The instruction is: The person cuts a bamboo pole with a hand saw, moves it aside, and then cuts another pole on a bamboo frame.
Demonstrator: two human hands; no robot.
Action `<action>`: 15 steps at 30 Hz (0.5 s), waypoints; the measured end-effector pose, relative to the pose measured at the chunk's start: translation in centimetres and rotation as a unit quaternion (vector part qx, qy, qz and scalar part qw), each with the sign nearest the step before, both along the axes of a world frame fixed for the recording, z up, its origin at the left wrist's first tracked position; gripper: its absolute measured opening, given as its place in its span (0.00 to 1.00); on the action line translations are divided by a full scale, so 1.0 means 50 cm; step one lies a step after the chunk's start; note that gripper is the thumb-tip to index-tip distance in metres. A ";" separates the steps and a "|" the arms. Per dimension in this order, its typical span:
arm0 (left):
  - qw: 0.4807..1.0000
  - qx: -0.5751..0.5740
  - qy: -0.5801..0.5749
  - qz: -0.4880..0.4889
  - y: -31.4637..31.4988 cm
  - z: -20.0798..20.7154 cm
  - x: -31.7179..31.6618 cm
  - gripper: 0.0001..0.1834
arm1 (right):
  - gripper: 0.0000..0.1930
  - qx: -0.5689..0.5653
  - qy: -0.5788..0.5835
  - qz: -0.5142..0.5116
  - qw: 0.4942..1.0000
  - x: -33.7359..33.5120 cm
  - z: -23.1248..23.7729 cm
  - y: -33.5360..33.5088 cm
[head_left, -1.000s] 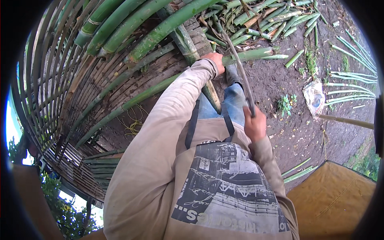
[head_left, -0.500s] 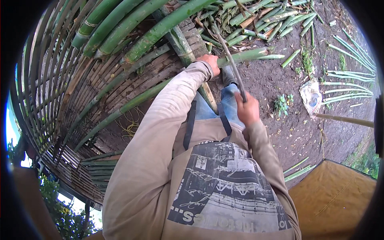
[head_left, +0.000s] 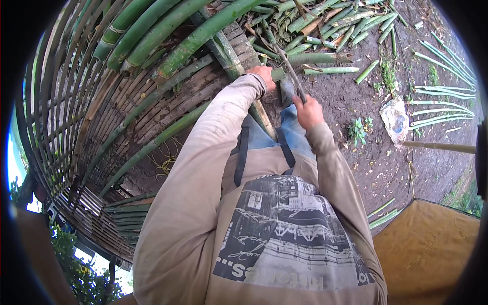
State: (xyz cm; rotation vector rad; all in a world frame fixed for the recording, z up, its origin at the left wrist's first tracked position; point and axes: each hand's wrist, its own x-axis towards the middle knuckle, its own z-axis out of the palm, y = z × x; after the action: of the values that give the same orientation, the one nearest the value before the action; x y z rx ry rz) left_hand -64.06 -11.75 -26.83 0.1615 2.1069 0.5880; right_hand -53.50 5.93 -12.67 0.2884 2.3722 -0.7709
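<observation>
Green bamboo pole [head_left: 173, 128] sits in the left hand [head_left: 263, 77], curled around it, probably for steadiness; the right hand [head_left: 309, 113] (fingers closed) grips a long blade [head_left: 292, 73] near the pole's end.

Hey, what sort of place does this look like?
Probably an outdoor bamboo-cutting yard. There's a heap of cut green bamboo lengths on bare brown earth, long round green bamboo poles at the upper left, and a long narrow greyish blade in the person's right hand.
</observation>
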 end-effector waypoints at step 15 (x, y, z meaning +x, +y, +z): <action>0.847 0.125 0.251 0.451 -0.277 0.026 0.243 0.37 | 0.22 0.129 0.066 -0.043 0.989 0.090 0.010 0.313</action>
State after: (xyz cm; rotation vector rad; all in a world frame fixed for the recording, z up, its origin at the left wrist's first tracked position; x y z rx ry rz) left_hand -51.89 -25.60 -25.55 -0.6455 2.5440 1.5117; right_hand -49.00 21.56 -12.19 0.4618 2.6020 -0.5330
